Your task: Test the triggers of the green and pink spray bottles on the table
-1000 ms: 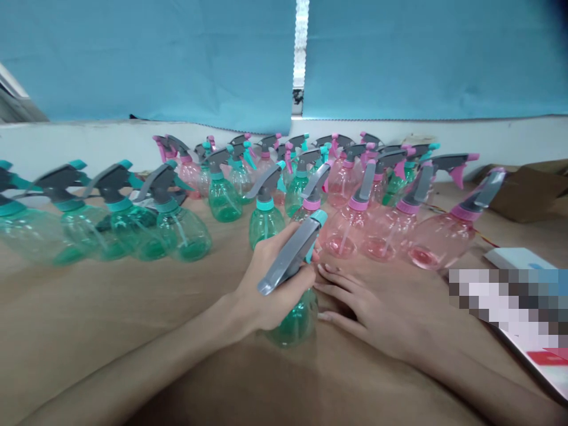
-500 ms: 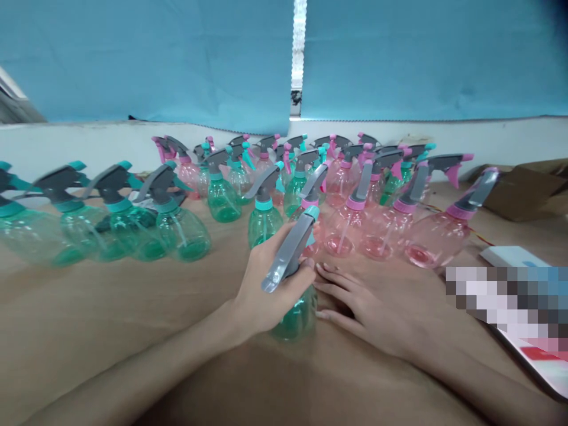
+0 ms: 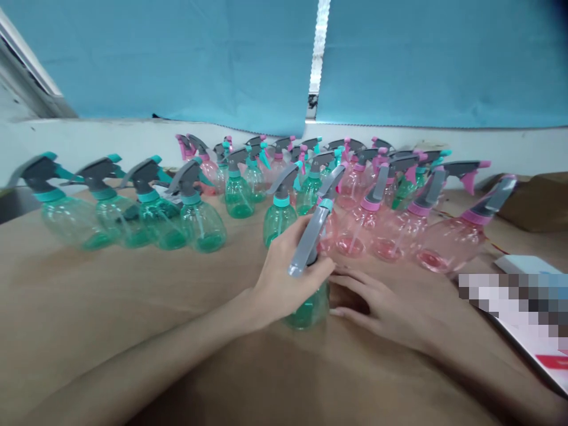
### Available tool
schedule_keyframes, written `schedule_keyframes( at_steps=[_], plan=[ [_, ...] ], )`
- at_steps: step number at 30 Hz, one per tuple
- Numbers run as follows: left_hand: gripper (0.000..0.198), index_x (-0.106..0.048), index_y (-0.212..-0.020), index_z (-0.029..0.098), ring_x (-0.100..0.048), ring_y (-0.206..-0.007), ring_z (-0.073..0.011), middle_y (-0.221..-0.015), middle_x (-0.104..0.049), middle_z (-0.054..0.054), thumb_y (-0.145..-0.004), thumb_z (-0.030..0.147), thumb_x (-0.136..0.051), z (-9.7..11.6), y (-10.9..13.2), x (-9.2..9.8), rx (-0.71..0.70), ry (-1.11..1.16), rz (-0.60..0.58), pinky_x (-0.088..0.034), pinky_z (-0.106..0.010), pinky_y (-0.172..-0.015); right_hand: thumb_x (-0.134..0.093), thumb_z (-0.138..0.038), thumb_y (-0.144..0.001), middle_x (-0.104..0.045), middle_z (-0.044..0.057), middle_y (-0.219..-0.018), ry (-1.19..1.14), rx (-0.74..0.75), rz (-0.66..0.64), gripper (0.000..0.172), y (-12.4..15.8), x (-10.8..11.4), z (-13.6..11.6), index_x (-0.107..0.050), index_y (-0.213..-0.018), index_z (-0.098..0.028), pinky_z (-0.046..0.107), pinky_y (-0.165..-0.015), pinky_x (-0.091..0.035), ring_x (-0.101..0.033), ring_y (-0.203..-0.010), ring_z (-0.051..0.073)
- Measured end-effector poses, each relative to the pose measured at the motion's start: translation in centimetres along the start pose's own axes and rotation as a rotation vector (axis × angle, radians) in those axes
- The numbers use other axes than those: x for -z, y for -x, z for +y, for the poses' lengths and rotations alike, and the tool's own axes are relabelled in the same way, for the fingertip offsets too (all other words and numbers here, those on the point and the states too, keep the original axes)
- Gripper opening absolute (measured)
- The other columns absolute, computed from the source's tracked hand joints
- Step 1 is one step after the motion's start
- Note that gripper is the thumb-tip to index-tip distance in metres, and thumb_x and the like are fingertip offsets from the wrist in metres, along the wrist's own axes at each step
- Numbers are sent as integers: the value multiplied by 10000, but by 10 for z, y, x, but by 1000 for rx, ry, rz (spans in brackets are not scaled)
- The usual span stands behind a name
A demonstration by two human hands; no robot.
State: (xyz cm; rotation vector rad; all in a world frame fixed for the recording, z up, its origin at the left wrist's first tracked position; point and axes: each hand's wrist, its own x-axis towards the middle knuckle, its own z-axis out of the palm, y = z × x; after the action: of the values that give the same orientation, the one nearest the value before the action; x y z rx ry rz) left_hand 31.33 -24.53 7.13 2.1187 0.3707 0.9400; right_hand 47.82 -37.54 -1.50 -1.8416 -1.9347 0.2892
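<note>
On the near part of the worktop (image 3: pixel 110 307), the clenched left hand (image 3: pixel 288 278) grips a green spray bottle (image 3: pixel 308 310) by its neck, keeping it slightly tilted. The open right hand (image 3: pixel 381 302) rests just beside it, before rows of green bottles (image 3: pixel 204 228) and pink bottles (image 3: pixel 355 236).

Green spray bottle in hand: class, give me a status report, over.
Left hand shut on green spray bottle. Right hand open beside its base, on brown paper. Pink spray bottles close ahead.

printed card (image 3: pixel 510 313): pixelated | green spray bottle (image 3: pixel 307 310): neck behind left hand (image 3: pixel 288 284)
</note>
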Motion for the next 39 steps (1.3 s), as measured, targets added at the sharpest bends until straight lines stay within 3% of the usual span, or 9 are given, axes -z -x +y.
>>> schedule_keyframes(
  at_steps=[4, 8, 14, 19, 23, 24, 28, 34, 39],
  plan=[
    [373, -566, -1057, 170, -543, -723, -157, -824, -569, -5, -694, 91, -530, -3, 0, 1, 25, 4, 27, -466, -293, -664, -569, -497, -882, -507, 119, -1423, -50, 42, -71, 621, -3, 25, -23, -392, -1408, -219, 476, -1033, -445, -497, -1284, 275],
    [415, -545, -1165, 163, -612, -970, -233, -1079, -616, -86, -751, 124, -544, -11, 4, 8, -4, 46, 52, -506, -369, -809, -608, -521, -849, -584, 139, -1339, -56, -17, -27, 668, -14, 40, -59, -378, -1393, -208, 457, -947, -514, -580, -1194, 292],
    [399, -498, -1210, 208, -628, -1061, -246, -1188, -585, -97, -843, 285, -634, -24, 12, 32, 16, 50, 74, -497, -431, -931, -649, -685, -718, -614, 171, -1253, -5, 74, 185, 800, -53, 15, -96, -451, -1274, -144, 479, -852, -538, -590, -1143, 335],
    [560, -457, -1284, 231, -588, -1116, -293, -1236, -562, -111, -815, 440, -679, -30, 19, 65, 106, -75, 51, -483, -492, -947, -635, -643, -760, -678, 142, -969, 92, 107, 244, 580, -91, -3, -118, -581, -1018, -126, 465, -759, -538, -643, -936, 322],
    [647, -363, -1383, 227, -554, -1157, -306, -1341, -484, -135, -851, 535, -564, -44, 37, 94, 236, -60, 134, -489, -511, -928, -598, -688, -757, -673, 142, -1006, 152, 103, 267, 625, -116, -8, -124, -565, -1051, -137, 465, -769, -522, -626, -975, 333],
    [665, -349, -1392, 211, -525, -1191, -324, -1336, -478, -146, -856, 561, -527, -49, 43, 101, 240, -78, 190, -490, -520, -921, -576, -702, -762, -673, 142, -1024, 159, 89, 261, 651, -122, -8, -124, -552, -1087, -139, 458, -763, -522, -625, -993, 336],
    [629, -345, -1391, 190, -505, -1210, -325, -1278, -523, -147, -889, 545, -479, -66, 74, 123, 283, -232, 215, -482, -494, -924, -490, -769, -763, -677, 138, -1053, 206, 13, 206, 745, -146, -8, -122, -515, -1164, -143, 433, -704, -518, -652, -967, 356],
    [382, -504, -1213, 231, -610, -1018, -261, -1236, -558, -92, -936, 487, -440, -74, 96, 138, 413, -344, 121, -511, -448, -875, -454, -765, -791, -688, 180, -962, 309, -111, 171, 734, -171, -4, -122, -532, -1106, -107, 406, -637, -505, -680, -877, 376],
    [258, -539, -1123, 233, -633, -937, -229, -1187, -547, -68, -923, 387, -483, -81, 94, 135, 310, -391, -2, -531, -424, -828, -464, -724, -818, -694, 196, -881, 318, -150, 188, 689, -182, -3, -123, -545, -1067, -88, 404, -624, -498, -685, -854, 385]
  ],
)
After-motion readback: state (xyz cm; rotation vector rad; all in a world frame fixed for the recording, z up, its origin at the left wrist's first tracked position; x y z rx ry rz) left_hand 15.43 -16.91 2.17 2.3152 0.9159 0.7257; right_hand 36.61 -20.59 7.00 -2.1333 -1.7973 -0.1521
